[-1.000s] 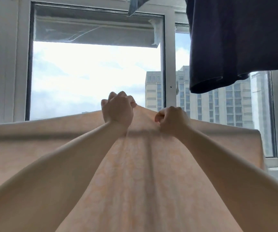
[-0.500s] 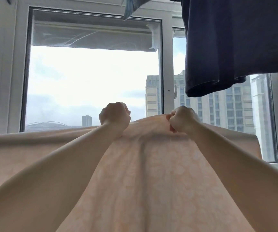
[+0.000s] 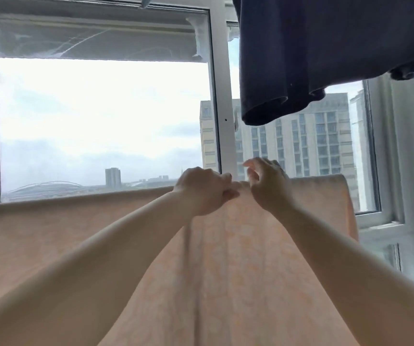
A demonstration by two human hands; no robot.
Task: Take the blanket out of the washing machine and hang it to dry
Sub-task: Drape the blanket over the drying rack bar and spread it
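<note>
A pale peach patterned blanket (image 3: 238, 258) hangs spread across the lower view, draped over something hidden beneath its top fold. My left hand (image 3: 202, 191) grips the blanket's top edge near the middle, fingers curled round the fabric. Just to its right, my right hand (image 3: 267, 182) hovers at the top edge with fingers loosely bent and apart from the cloth; a gap shows between thumb and fingers. The blanket's right end (image 3: 345, 203) stops short of the right window pane.
A dark navy garment (image 3: 325, 51) hangs overhead at the upper right. Behind the blanket stands a large window with a white frame (image 3: 222, 96); apartment blocks and cloudy sky show through it. A white sill (image 3: 385, 228) lies at the lower right.
My right hand has let go of the blanket's top edge and opened. The left hand has shifted right toward it. The top fold now lies lower and flatter against the window.
</note>
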